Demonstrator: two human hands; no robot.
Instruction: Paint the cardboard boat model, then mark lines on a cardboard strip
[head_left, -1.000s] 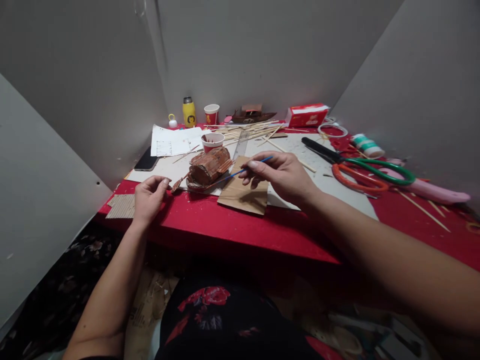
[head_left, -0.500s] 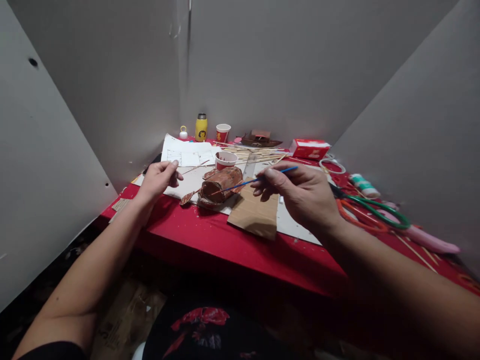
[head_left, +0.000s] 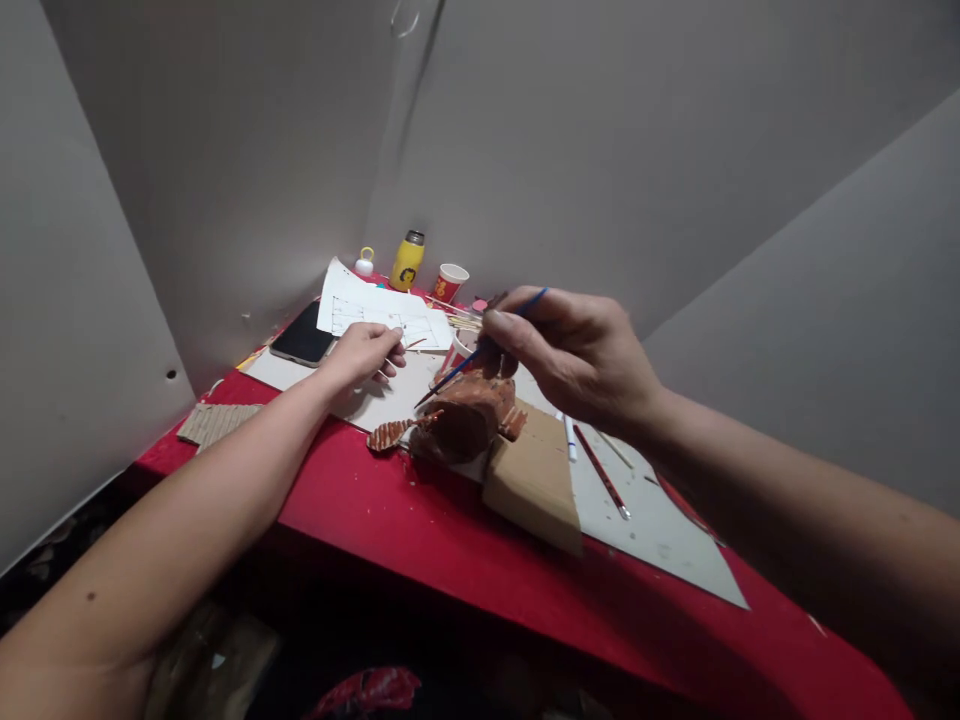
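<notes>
Your brush (head_left: 480,348) points down toward the top of the brown cardboard model (head_left: 466,418), which sits on the white sheet (head_left: 660,530) near the front edge of the red table (head_left: 420,530). The main risk is the model shifting under the brush: nothing holds it down, since your left hand (head_left: 364,352) is off to the side over the sheet and not touching it. A firm stroke could push it against the cardboard piece (head_left: 534,478) just beside it, or bend the small ribbed piece (head_left: 387,434) sticking out at its left. The red paper cup (head_left: 457,352) stands right behind the model, close under your right hand (head_left: 577,355), so a careless wrist could tip it. The red pencil (head_left: 600,478) and white pen (head_left: 568,436) lie under your forearm and could roll.

Your right fingers are pressed together in a pinch on the upper part of the brush handle, thumb against forefinger, the rest curled under. Your left fingers are drawn in loosely; they seem to pinch a thin wooden stick (head_left: 391,370), though the view is too small to be sure.
</notes>
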